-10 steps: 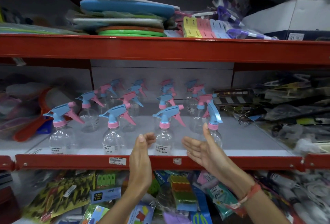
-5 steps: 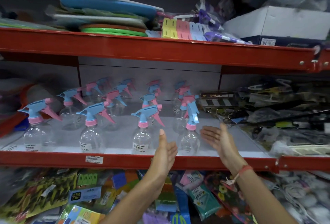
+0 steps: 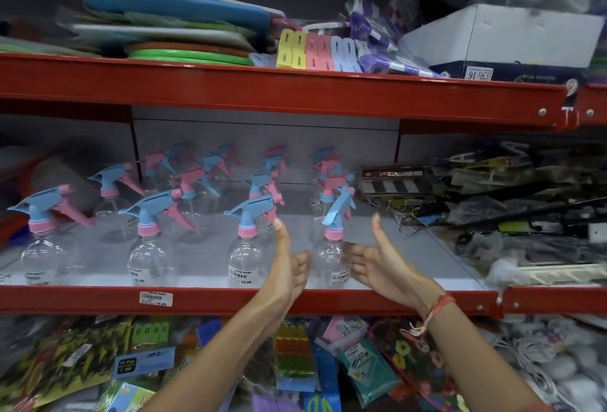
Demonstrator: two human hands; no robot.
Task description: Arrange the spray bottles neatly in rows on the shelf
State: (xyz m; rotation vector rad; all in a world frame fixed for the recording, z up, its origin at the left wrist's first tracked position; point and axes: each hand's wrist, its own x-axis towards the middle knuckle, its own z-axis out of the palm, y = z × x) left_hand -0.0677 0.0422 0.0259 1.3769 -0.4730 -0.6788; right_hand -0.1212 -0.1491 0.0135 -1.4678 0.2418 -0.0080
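Several clear spray bottles with blue and pink trigger heads stand in rows on the red-edged shelf. The front right bottle has its head turned toward me, unlike its neighbours, whose nozzles point left. My left hand and my right hand are both open, palms facing each other, one on each side of that bottle. The fingertips sit close to its body; whether they touch it I cannot tell. Just left of my left hand stands another front bottle.
Dark packaged goods and wire hooks crowd the shelf to the right of the bottles. The red beam of the upper shelf hangs overhead, loaded with flat boards and a white box. Packets fill the space below.
Both hands have moved right and forward from the third front bottle to either side of the front right bottle. The camera view has shifted right as well.
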